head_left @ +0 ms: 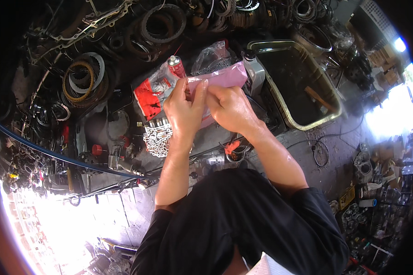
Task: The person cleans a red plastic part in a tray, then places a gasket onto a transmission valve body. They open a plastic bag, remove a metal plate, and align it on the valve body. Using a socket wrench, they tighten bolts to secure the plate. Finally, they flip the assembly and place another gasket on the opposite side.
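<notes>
A pink plastic bag or sheet (231, 77) is held up between my two hands over the bench. My left hand (186, 109) is closed on its near left edge, thumb and fingers pinching. Close beside it, my right hand (234, 106) has its fingers curled in on the same pink plastic, and the fingertips are partly hidden. Below and left of my left hand lies a silver transmission valve body (158, 140) with maze-like channels. A red spray can (175, 68) stands just beyond the left fingers, next to a red and clear plastic packet (147, 98).
A grey jug with a black cap (255, 71) stands right of the pink plastic. Beyond it is a large tray (280, 100) with dark liquid and a wooden piece. Clutch plates and rings (80, 81) lie at the far left. A blue hose or bar (55, 156) curves along the left.
</notes>
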The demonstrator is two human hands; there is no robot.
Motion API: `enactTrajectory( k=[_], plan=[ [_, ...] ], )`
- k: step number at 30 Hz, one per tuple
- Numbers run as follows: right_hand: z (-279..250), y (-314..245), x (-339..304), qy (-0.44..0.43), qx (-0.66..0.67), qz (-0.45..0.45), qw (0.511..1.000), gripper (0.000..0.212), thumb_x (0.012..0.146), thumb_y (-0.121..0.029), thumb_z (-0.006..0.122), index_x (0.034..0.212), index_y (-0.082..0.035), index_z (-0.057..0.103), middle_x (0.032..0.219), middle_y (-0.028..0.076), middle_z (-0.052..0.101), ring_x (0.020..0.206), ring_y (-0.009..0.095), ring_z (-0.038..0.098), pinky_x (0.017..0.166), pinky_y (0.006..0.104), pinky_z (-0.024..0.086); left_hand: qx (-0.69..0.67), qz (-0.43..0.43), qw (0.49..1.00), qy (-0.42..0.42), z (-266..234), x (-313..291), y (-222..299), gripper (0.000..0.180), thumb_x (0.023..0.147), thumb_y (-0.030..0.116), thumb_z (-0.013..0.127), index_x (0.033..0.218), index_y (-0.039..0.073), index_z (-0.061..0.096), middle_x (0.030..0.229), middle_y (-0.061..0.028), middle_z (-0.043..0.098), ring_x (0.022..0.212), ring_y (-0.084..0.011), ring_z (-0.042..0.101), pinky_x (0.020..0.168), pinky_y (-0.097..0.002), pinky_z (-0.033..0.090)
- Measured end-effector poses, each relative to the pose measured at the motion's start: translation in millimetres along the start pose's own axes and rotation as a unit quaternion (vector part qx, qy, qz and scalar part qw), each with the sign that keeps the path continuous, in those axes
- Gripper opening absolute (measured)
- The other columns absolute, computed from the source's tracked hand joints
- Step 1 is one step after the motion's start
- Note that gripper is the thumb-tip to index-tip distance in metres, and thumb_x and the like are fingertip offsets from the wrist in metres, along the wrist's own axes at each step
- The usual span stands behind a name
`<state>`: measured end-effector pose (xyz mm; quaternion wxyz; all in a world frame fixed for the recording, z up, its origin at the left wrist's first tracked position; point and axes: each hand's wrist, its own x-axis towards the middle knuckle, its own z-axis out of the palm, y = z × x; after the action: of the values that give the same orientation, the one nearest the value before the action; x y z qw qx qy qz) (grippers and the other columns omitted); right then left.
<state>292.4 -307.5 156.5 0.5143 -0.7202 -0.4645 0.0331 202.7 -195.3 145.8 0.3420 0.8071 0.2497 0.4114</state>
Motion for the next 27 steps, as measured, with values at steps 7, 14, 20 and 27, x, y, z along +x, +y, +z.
enactTrajectory(
  k=[7, 14, 20, 27],
  plan=[
    [-7, 1, 8, -0.030, -0.047, -0.003, 0.998, 0.016, 0.094, -0.015, 0.061, 0.091, -0.001, 0.069, 0.076, 0.025, 0.065, 0.071, 0.046, 0.065, 0.061, 0.0465, 0.051, -0.006, 0.087, 0.996, -0.007, -7, 14, 4, 0.016, 0.091, 0.016, 0.076, 0.094, 0.000, 0.074, 0.082, -0.0128, 0.072, 0.065, -0.0290, 0.066, 0.062, -0.0368, 0.052],
    [8, -2, -10, -0.079, 0.300, 0.228, 0.923, 0.029, 0.103, -0.018, 0.053, 0.086, 0.004, 0.061, 0.068, 0.013, 0.061, 0.050, 0.022, 0.057, 0.052, 0.0381, 0.048, -0.100, -0.014, 0.991, 0.090, 12, 4, -5, 0.017, 0.095, 0.015, 0.073, 0.098, -0.002, 0.074, 0.076, -0.0116, 0.071, 0.064, -0.0122, 0.062, 0.061, -0.0305, 0.049],
    [19, -11, -21, -0.040, 0.479, 0.294, 0.826, 0.030, 0.107, -0.016, 0.047, 0.088, 0.003, 0.059, 0.064, 0.006, 0.054, 0.041, 0.014, 0.049, 0.035, 0.0332, 0.037, -0.129, -0.059, 0.984, 0.105, 18, -6, -2, 0.018, 0.099, 0.012, 0.069, 0.102, -0.004, 0.075, 0.075, -0.0048, 0.070, 0.065, -0.0065, 0.057, 0.058, -0.0259, 0.046],
    [20, -12, -30, -0.041, 0.368, 0.253, 0.894, 0.029, 0.106, -0.013, 0.046, 0.088, 0.005, 0.058, 0.061, 0.009, 0.058, 0.037, 0.016, 0.053, 0.036, 0.0335, 0.040, -0.094, -0.062, 0.987, 0.114, 19, -7, -5, 0.015, 0.098, 0.012, 0.070, 0.098, -0.002, 0.074, 0.074, -0.0087, 0.072, 0.065, -0.0088, 0.061, 0.060, -0.0284, 0.050]
  ],
)
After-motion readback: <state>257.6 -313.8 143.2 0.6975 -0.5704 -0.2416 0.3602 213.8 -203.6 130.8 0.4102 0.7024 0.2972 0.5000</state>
